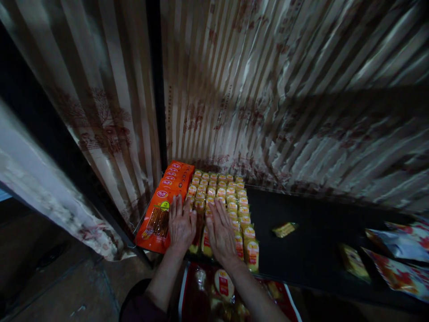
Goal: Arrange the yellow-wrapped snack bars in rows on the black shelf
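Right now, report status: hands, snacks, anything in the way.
Left hand open, by the orange packets. Right hand open, over the yellow snacks. Snacks in close rows. Loose snack on the shelf, right of them; nothing blocking the hands.

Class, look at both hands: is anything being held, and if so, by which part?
Nothing appears to be held: the left hand and right hand lie open, fingers extended, over the yellow packs, the left also overlapping an orange packet.
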`<move>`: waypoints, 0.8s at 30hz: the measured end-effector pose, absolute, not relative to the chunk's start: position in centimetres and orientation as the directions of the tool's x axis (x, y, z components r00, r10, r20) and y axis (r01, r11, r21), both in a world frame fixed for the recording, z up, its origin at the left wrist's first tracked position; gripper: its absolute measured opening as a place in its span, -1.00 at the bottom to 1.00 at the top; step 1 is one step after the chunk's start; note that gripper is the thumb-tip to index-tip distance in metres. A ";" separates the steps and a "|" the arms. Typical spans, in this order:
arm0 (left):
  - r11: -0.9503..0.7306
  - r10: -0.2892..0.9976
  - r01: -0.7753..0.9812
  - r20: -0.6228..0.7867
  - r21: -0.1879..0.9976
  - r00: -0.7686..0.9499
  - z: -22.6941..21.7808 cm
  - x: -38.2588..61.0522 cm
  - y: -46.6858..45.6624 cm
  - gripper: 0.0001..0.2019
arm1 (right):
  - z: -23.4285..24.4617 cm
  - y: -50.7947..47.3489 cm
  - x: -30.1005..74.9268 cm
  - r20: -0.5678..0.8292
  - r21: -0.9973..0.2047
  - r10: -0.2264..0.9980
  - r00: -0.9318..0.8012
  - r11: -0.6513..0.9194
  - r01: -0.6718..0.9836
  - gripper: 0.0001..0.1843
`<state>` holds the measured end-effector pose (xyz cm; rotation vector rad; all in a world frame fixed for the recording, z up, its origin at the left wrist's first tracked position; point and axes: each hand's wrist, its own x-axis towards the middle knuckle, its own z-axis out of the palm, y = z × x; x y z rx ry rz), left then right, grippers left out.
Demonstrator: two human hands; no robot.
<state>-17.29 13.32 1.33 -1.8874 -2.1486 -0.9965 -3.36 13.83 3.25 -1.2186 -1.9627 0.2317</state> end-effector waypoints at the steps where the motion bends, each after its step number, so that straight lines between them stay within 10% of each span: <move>1: 0.001 0.851 0.922 0.484 0.387 -0.203 1.6 -17.4 13.6 -0.54 | 3.7 14.3 -2.7 0.557 -0.510 0.811 -0.178 0.503 0.698 -0.49; 8: -0.017 0.946 0.928 0.308 0.372 -0.106 3.6 -17.8 17.0 -0.48 | 1.1 17.1 8.4 0.526 -0.530 0.836 0.158 0.176 0.830 -0.31; 24: 0.011 0.982 0.952 0.174 0.305 -0.067 3.5 -15.9 19.3 -0.45 | -1.0 17.8 9.2 0.238 -0.862 0.956 0.169 0.127 0.492 -0.31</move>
